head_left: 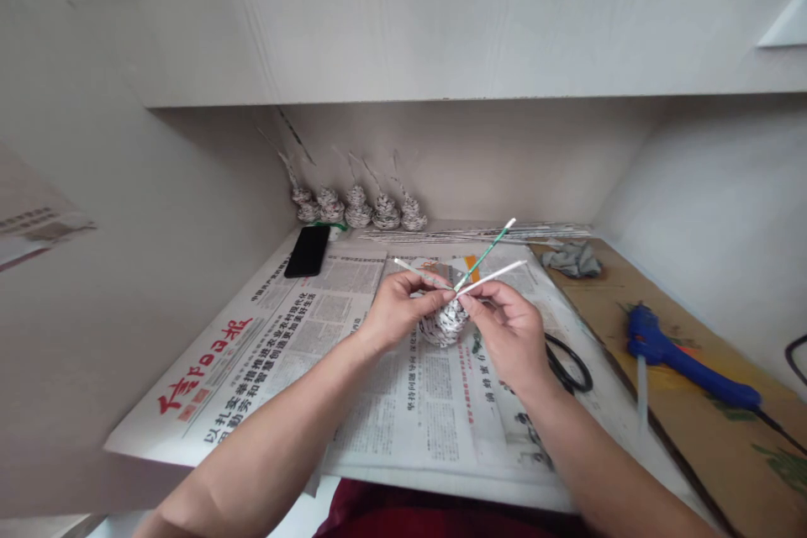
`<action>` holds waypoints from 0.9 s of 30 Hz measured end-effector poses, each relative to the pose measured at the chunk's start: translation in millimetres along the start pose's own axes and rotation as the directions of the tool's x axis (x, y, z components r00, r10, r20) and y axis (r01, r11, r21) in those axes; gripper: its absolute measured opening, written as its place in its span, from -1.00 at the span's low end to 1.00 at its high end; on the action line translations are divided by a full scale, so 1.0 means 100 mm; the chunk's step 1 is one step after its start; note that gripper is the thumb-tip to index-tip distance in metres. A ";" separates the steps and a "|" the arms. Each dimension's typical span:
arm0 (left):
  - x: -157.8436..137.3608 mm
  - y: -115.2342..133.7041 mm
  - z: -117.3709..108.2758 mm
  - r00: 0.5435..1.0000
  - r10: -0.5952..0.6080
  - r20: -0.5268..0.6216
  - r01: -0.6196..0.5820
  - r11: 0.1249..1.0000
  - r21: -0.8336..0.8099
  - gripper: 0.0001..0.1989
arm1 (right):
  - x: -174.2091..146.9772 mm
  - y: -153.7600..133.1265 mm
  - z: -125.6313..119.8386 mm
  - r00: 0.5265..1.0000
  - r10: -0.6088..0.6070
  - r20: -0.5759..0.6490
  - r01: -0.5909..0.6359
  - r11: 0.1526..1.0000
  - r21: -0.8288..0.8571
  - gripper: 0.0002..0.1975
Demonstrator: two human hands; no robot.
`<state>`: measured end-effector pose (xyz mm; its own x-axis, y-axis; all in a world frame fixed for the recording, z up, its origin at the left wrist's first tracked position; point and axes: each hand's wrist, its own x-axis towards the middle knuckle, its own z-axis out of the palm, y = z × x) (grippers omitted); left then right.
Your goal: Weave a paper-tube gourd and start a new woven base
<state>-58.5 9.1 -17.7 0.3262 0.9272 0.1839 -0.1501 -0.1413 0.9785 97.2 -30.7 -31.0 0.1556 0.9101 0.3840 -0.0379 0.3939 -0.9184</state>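
Observation:
Between my hands, above the newspaper, is a small rounded piece woven from rolled newspaper strips (443, 326). Its paper strips stick out from the top: a green one (485, 255) points up and right, and a white one (498, 276) slants to the right. A further strip leans left. My left hand (403, 307) is closed, thumb and fingers pinching the top of the woven piece. Thumb and forefinger of my right hand (509, 328) pinch together at the base of the white strip. My fingers hide part of the weave.
Several woven paper gourds (358, 208) stand along the back wall, beside long paper strips (479, 234). A black phone (308, 251) lies on the newspaper (277, 353). At right are a blue glue gun (687, 361), a crumpled grey cloth (572, 259) and a black cable (586, 374). A cabinet edge overhangs the back.

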 end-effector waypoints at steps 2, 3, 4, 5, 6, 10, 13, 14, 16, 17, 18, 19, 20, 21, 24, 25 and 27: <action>0.00 0.00 0.00 1.000 0.004 -0.003 -0.004 1.000 0.005 -0.76 | 0.00 0.02 -0.01 1.000 -0.009 0.006 0.009 1.000 -0.003 -0.90; -0.01 0.01 0.01 1.000 0.004 -0.003 -0.004 1.000 0.008 -0.76 | -0.01 0.02 -0.01 1.000 -0.018 0.009 0.018 1.000 -0.009 -0.91; -0.01 0.01 0.01 1.000 0.004 -0.002 -0.004 1.000 0.013 -0.77 | -0.01 0.03 -0.02 0.999 -0.031 0.012 0.031 0.999 -0.016 -0.91; -0.01 0.01 0.01 1.000 0.005 -0.003 -0.005 1.000 0.019 -0.77 | -0.01 0.03 -0.02 0.999 -0.044 0.016 0.044 0.999 -0.024 -0.91; -0.01 0.01 0.01 1.000 0.006 -0.006 -0.006 1.000 0.023 -0.77 | -0.01 0.03 -0.02 0.998 -0.053 0.022 0.054 0.998 -0.033 -0.92; -0.01 0.02 0.01 1.000 0.012 -0.013 -0.012 1.000 0.019 -0.77 | 0.01 0.01 -0.05 0.999 -0.031 0.033 0.033 0.997 -0.068 -0.89; 0.00 0.01 0.00 1.000 0.011 -0.011 -0.011 1.000 0.004 -0.77 | 0.03 -0.01 -0.06 0.999 -0.023 0.040 0.025 0.998 -0.061 -0.87; 0.00 0.01 0.00 1.000 0.011 -0.012 -0.011 1.000 0.001 -0.77 | 0.03 -0.01 -0.06 0.999 -0.023 0.045 0.025 0.998 -0.054 -0.87; 0.00 0.00 0.00 1.000 0.009 -0.014 -0.009 1.000 0.001 -0.76 | 0.03 -0.01 -0.06 0.999 -0.011 0.053 0.013 0.999 -0.045 -0.87; 0.00 -0.01 0.00 1.000 0.008 -0.017 -0.008 1.000 0.004 -0.75 | 0.03 -0.01 -0.06 0.998 -0.003 0.055 0.006 0.999 -0.043 -0.87; 0.00 -0.01 0.00 1.000 0.009 -0.020 -0.009 1.000 0.007 -0.74 | 0.03 0.00 -0.06 0.998 0.000 0.056 0.002 0.999 -0.040 -0.87; 0.00 -0.02 0.00 1.000 0.011 -0.021 -0.010 1.000 0.012 -0.73 | 0.03 0.00 -0.06 0.998 -0.001 0.058 0.003 0.999 -0.034 -0.87; 0.00 -0.02 0.00 1.000 0.013 -0.021 -0.012 1.000 0.015 -0.73 | 0.03 0.01 -0.06 0.998 -0.005 0.061 0.007 1.000 -0.029 -0.87; 0.00 -0.02 0.00 1.000 0.015 -0.020 -0.014 1.000 0.018 -0.73 | 0.03 0.01 -0.06 0.998 -0.013 0.065 0.015 1.000 -0.023 -0.87; 0.00 -0.03 -0.01 1.000 0.018 -0.011 -0.018 1.000 0.011 -0.74 | 0.03 0.02 -0.07 0.996 -0.025 0.083 0.027 0.999 -0.020 -0.89; 0.00 -0.03 -0.01 1.000 0.019 -0.008 -0.019 1.000 0.007 -0.75 | 0.03 0.02 -0.07 0.996 -0.024 0.085 0.026 0.999 -0.022 -0.90; 0.00 -0.03 -0.01 1.000 0.022 -0.007 -0.022 1.000 0.006 -0.76 | 0.03 0.01 -0.07 0.996 -0.020 0.085 0.021 1.000 -0.019 -0.90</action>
<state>-59.0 10.1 -20.2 0.3163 0.9264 0.2044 -0.1519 -0.1633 0.9748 104.9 -28.2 -31.8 0.0714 0.9098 0.4088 -0.0163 0.4109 -0.9115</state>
